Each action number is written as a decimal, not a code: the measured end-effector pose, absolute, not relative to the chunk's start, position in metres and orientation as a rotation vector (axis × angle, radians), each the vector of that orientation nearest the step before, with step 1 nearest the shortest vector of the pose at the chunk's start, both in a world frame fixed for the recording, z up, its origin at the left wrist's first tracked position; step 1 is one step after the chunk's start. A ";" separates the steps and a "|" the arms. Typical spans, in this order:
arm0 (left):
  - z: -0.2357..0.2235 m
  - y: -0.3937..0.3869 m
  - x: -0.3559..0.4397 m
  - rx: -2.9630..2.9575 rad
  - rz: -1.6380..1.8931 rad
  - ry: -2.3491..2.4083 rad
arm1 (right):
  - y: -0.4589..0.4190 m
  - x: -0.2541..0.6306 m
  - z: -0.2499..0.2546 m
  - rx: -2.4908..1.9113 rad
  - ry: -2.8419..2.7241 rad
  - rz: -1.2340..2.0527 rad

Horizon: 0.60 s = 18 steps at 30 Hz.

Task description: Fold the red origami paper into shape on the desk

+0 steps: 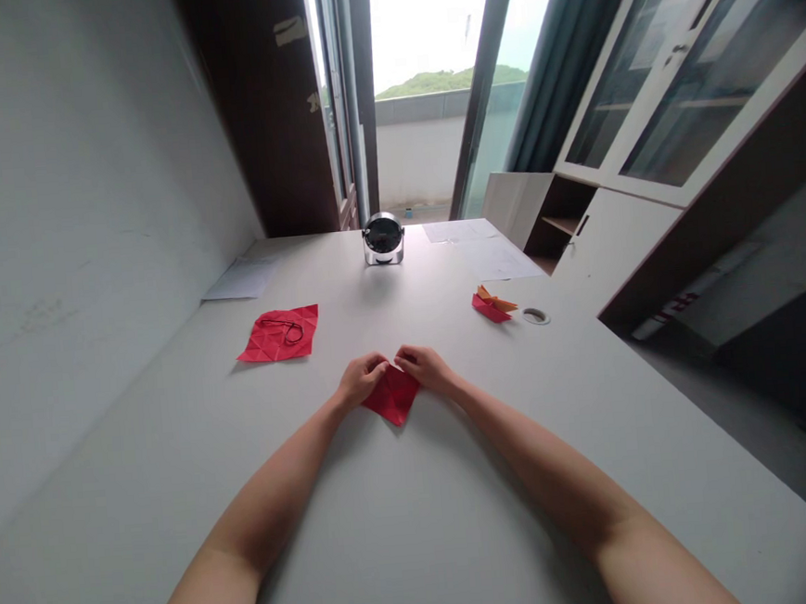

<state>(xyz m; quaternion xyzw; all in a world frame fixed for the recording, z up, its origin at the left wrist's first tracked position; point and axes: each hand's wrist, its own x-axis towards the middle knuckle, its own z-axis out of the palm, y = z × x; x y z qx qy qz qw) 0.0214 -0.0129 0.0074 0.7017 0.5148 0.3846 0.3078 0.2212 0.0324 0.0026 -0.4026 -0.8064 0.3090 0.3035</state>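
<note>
A small folded piece of red paper [395, 398] lies in front of me on the white table [392, 517], one corner pointing toward me. At its far left edge my left hand [365, 377] is closed, fingers pinching the paper. My right hand [422, 367] pinches the far right edge in the same way. The two hands nearly meet at the top of the paper, with a narrow gap between them. The fingertips partly cover its far edges.
To the left, a creased red sheet [273, 347] carries a thin dark cord [295, 331]. On the right are a red and orange folded paper piece [493, 305] and a round cable hole [536, 316]. A round black device [383, 236] stands at the back, white papers [504, 259] to its right.
</note>
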 end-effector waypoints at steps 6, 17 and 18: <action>0.007 -0.014 0.022 1.841 1.001 1.367 | 0.031 0.221 0.004 -1.067 -2.132 0.838; 0.005 -0.011 0.021 1.754 1.078 1.299 | 0.032 0.222 0.001 -1.067 -2.138 0.833; 0.005 -0.011 0.020 1.741 1.092 1.287 | 0.033 0.223 0.001 -1.070 -2.139 0.833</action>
